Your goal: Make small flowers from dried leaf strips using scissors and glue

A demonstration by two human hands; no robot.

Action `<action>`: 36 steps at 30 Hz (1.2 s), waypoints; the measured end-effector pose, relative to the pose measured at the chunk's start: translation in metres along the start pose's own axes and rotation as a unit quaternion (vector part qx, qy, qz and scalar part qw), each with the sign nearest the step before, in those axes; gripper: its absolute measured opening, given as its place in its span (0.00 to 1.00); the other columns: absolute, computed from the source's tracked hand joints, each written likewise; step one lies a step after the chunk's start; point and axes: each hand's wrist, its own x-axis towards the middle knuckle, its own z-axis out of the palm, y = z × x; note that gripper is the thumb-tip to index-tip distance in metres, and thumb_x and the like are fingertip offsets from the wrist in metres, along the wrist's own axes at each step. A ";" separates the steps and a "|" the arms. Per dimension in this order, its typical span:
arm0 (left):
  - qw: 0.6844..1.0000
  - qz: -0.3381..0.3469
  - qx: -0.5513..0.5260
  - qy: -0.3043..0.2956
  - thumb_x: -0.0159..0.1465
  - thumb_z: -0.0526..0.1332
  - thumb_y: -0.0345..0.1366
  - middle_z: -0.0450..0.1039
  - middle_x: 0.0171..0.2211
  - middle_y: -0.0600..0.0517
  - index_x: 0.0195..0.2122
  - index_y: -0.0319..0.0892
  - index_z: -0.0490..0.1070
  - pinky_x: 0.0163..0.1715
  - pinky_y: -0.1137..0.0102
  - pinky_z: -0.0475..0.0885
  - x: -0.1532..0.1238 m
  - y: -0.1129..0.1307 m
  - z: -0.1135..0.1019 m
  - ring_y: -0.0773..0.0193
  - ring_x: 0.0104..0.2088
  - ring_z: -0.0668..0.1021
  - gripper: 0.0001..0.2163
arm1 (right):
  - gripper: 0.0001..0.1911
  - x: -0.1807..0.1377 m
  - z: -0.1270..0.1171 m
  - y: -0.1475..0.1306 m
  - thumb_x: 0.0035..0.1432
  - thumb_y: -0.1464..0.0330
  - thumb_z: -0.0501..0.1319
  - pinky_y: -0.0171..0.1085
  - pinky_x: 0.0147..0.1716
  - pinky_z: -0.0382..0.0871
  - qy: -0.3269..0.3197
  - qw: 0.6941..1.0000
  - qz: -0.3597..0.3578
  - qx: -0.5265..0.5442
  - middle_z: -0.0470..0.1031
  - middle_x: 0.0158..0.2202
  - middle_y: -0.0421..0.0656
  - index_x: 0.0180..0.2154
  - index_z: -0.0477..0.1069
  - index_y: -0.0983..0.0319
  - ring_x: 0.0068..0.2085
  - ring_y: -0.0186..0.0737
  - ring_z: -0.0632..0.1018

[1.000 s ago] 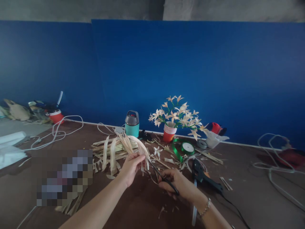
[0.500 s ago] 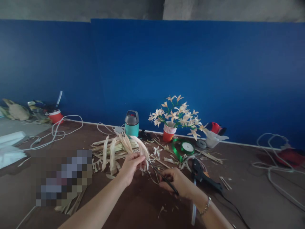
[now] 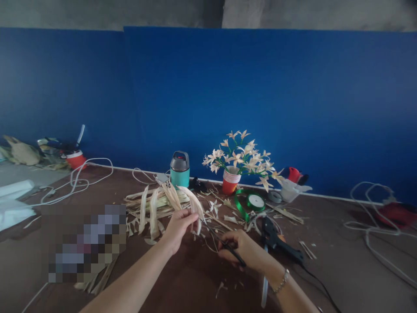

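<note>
My left hand [image 3: 183, 227] pinches a pale, curved strip of dried husk [image 3: 193, 201] between thumb and fingers. My right hand [image 3: 237, 248] is closed around dark-handled scissors [image 3: 232, 251], whose thin blades point up and left towards the lower end of the strip. Whether the blades touch the husk I cannot tell. Behind my left hand lies a pile of dried husk strips [image 3: 140, 201]. A small star-shaped husk flower [image 3: 214, 207] rests just beyond the blades. To the right of my right hand lies a black glue gun [image 3: 276, 241] with a clear glue stick [image 3: 265, 282].
A red and white cup [image 3: 230, 182] holds husk flowers [image 3: 249, 156] on green stems. Around it stand a teal jar [image 3: 180, 174], a green ribbon spool [image 3: 256, 202], a grey tape roll [image 3: 275, 197] and a translucent container [image 3: 291, 190]. White cables [image 3: 78, 178] and husk scraps lie about the table.
Both hands stay almost in place. The lower end of the husk strip has shifted slightly by the scissors' tips; everything else looks the same.
</note>
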 end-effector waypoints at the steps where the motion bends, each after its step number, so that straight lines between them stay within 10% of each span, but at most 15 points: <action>1: 1.000 0.001 -0.002 -0.004 0.50 0.65 0.37 0.69 0.16 0.54 0.21 0.37 0.73 0.21 0.74 0.58 0.000 0.001 0.000 0.70 0.18 0.68 0.08 | 0.10 0.000 0.000 0.000 0.48 0.64 0.63 0.24 0.12 0.58 -0.001 1.000 -0.002 0.001 0.65 0.16 0.33 0.30 0.69 0.64 0.15 0.26 0.63; 20: 0.999 -0.029 -0.037 -0.018 0.49 0.66 0.37 0.71 0.17 0.52 0.24 0.37 0.74 0.21 0.74 0.61 0.002 -0.005 -0.002 0.69 0.19 0.70 0.07 | 0.07 0.002 -0.003 0.003 0.47 0.69 0.59 0.29 0.20 0.54 0.066 0.979 -0.118 -0.151 0.66 0.18 0.35 0.26 0.74 0.65 0.21 0.29 0.63; 36: 0.982 0.010 -0.143 0.119 0.44 0.70 0.36 0.76 0.24 0.51 0.28 0.36 0.77 0.26 0.76 0.68 0.004 -0.001 -0.002 0.68 0.26 0.75 0.11 | 0.09 -0.007 -0.001 -0.007 0.44 0.68 0.62 0.28 0.23 0.58 0.020 0.983 -0.097 -0.154 0.71 0.23 0.37 0.31 0.74 0.63 0.25 0.32 0.67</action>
